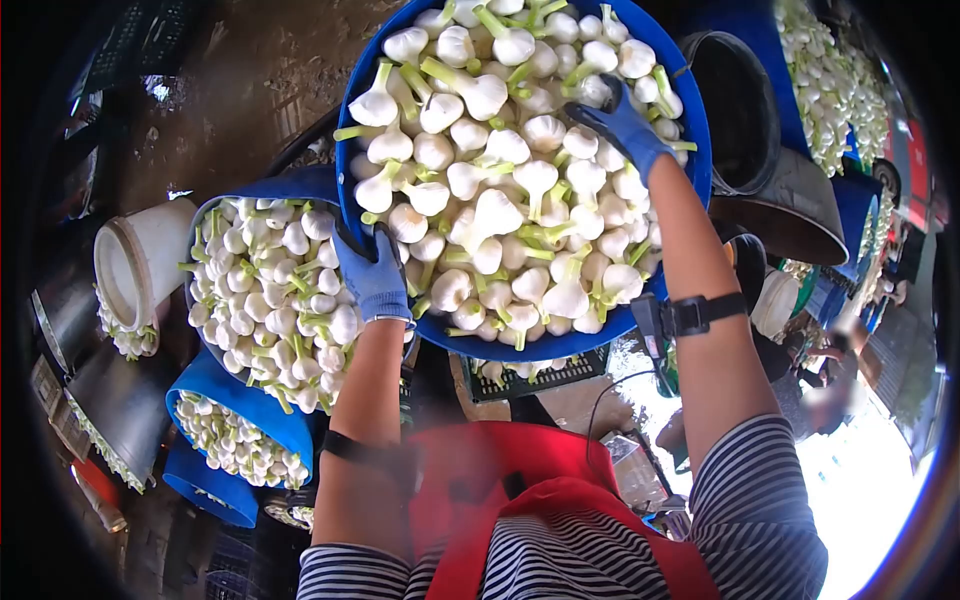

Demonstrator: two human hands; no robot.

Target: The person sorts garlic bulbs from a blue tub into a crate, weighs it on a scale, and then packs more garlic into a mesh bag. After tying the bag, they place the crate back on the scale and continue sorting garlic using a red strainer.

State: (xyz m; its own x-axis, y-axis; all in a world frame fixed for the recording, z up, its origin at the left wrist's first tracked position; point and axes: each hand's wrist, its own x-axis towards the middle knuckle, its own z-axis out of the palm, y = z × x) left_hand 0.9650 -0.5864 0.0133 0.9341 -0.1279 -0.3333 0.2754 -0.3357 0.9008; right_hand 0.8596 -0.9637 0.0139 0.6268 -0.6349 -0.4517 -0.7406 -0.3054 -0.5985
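Observation:
A large blue tub (700, 150) full of white garlic bulbs (495, 215) with short green stems fills the top middle of the head view. My left hand (373, 270), in a blue and dark glove, is at the tub's left rim, its fingers apart and no bulb visible in it. On the right side, my right hand (622, 122), gloved the same way, reaches over the bulbs inside the tub. Its thumb and fingers are round one white bulb (597, 92).
Left of the tub stand another blue tub of garlic (275, 290), a smaller blue tub (290, 420) and a white bucket (125, 265). A black bucket (730, 110) is at the right. Below lies a dark crate (540, 378). A person (790, 385) is at the far right.

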